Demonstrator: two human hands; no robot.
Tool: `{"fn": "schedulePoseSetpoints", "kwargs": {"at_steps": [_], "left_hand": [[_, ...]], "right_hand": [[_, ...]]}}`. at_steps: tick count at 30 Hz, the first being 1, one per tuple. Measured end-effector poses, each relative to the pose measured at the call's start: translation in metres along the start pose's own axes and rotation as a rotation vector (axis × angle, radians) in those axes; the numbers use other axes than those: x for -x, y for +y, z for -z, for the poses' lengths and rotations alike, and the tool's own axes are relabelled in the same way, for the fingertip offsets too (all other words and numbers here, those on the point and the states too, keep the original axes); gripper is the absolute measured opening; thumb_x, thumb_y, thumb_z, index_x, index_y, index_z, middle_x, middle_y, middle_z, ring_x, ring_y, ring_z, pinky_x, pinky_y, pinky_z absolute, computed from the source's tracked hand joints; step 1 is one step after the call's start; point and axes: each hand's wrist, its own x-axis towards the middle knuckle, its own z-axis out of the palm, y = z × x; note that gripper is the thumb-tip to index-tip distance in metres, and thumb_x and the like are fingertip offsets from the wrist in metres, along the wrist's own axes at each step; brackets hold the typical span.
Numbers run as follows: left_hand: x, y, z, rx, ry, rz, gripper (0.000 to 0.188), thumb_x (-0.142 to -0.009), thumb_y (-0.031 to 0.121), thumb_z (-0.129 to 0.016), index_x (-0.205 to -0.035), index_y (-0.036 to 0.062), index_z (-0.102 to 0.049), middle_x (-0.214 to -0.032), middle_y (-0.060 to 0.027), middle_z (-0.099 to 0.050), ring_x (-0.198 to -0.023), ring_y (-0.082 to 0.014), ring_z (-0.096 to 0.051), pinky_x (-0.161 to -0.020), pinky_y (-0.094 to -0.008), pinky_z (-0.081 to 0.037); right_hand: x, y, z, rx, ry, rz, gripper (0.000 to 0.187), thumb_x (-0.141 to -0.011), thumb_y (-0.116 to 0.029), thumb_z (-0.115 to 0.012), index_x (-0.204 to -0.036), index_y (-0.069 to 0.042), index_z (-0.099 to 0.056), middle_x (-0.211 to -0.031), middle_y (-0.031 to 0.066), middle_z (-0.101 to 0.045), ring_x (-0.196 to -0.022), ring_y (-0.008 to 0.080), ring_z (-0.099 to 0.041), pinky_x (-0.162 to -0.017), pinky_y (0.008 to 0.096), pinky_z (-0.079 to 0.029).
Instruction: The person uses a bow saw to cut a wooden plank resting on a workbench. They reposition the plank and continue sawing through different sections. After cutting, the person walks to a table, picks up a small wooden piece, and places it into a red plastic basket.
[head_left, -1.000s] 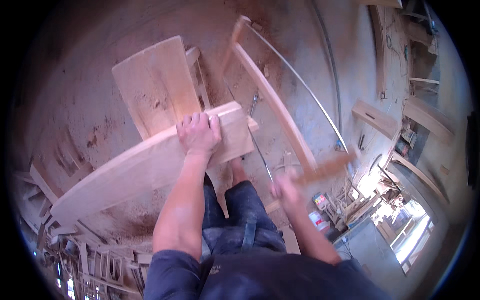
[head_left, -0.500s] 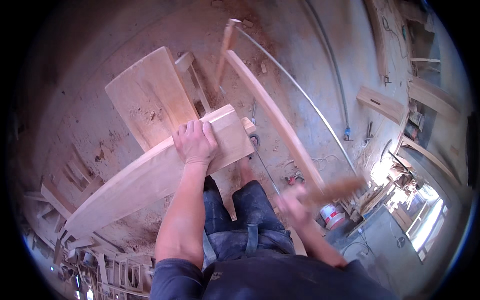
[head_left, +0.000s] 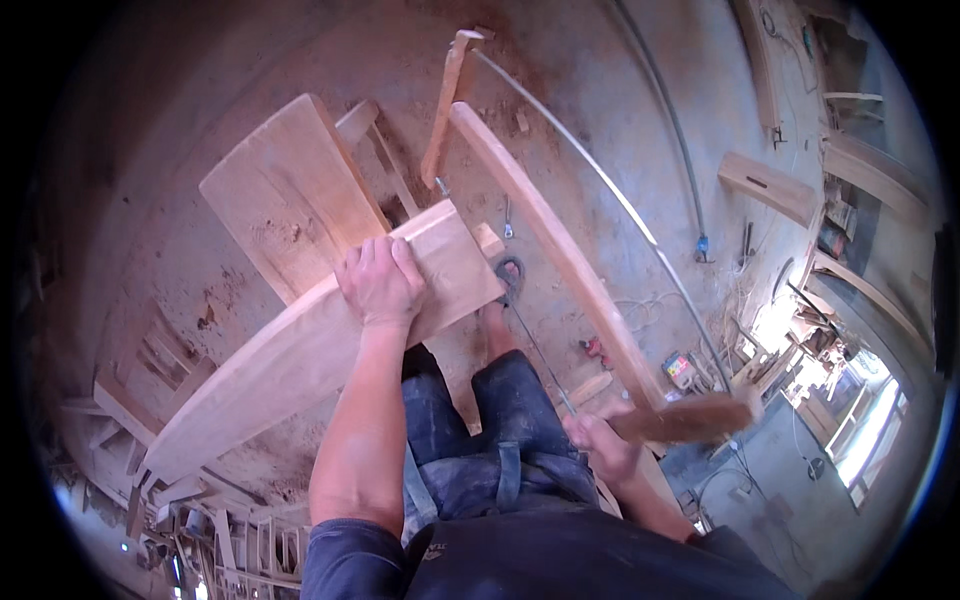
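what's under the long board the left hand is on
A wide plank shows past the far edge of the long board, a small wood block past its right end, and a trouser leg by its near edge. What lies directly beneath is covered.

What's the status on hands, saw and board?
Left hand on board; right hand gripping saw; foot showing just past board's end.

The saw blade (head_left: 541, 356) obstructs the gap between plank (head_left: 285, 352) and beam (head_left: 553, 246)
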Motion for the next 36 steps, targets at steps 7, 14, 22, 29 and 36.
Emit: {"fn": "schedulePoseSetpoints", "kwargs": {"at_steps": [7, 14, 22, 29, 36], "left_hand": [[0.002, 0.008, -0.001, -0.015, -0.014, -0.017, 0.022, -0.091, 0.027, -0.054, -0.082, 0.0102, -0.064, -0.083, -0.0087, -0.065, -0.086, -0.0299, -0.061, -0.083, -0.0434, -0.043], [0.008, 0.0, -0.004, -0.041, -0.049, 0.0, 0.024, -0.093, 0.026, -0.051, -0.083, 0.0099, -0.066, -0.084, -0.0088, -0.066, -0.087, -0.0298, -0.061, -0.082, -0.0429, -0.043], [0.004, 0.009, -0.003, -0.008, -0.037, -0.031, 0.024, -0.093, 0.025, -0.05, -0.084, 0.0099, -0.066, -0.086, -0.0097, -0.066, -0.088, -0.0301, -0.061, -0.082, -0.0427, -0.043], [0.014, -0.004, -0.003, -0.076, -0.09, -0.017, 0.027, -0.093, 0.028, -0.049, -0.082, 0.0099, -0.065, -0.085, -0.0097, -0.065, -0.088, -0.0307, -0.06, -0.081, -0.0439, -0.044], [0.005, 0.001, -0.01, -0.073, -0.052, -0.014, 0.029, -0.095, 0.028, -0.046, -0.084, 0.0085, -0.065, -0.088, -0.0114, -0.066, -0.089, -0.0323, -0.06, -0.082, -0.0448, -0.044]], "right_hand": [[-0.127, 0.032, -0.048, 0.078, 0.04, 0.086, 0.019, -0.096, -0.002, -0.056, -0.077, -0.003, -0.051, -0.068, 0.0036, -0.049, -0.058, 0.0113, -0.051, -0.056, 0.029, -0.043], [-0.015, 0.025, 0.002, -0.036, 0.075, 0.095, 0.016, -0.088, 0.0, -0.061, -0.073, -0.005, -0.058, -0.067, 0.0014, -0.058, -0.062, 0.0127, -0.055, -0.059, 0.032, -0.044], [-0.12, 0.05, -0.043, -0.041, 0.101, 0.091, 0.022, -0.089, 0.001, -0.062, -0.07, -0.004, -0.052, -0.071, 0.0036, -0.056, -0.062, 0.0129, -0.053, -0.054, 0.029, -0.042], [-0.014, 0.037, 0.014, 0.069, -0.024, 0.243, 0.014, -0.089, 0.004, -0.051, -0.078, -0.004, -0.049, -0.066, 0.0084, -0.056, -0.059, 0.0141, -0.051, -0.063, 0.0332, -0.049], [-0.071, 0.072, -0.009, -0.255, 0.099, 0.058, 0.018, -0.093, 0.003, -0.05, -0.078, -0.005, -0.044, -0.066, 0.0063, -0.054, -0.057, 0.0126, -0.049, -0.068, 0.0337, -0.05]]}}
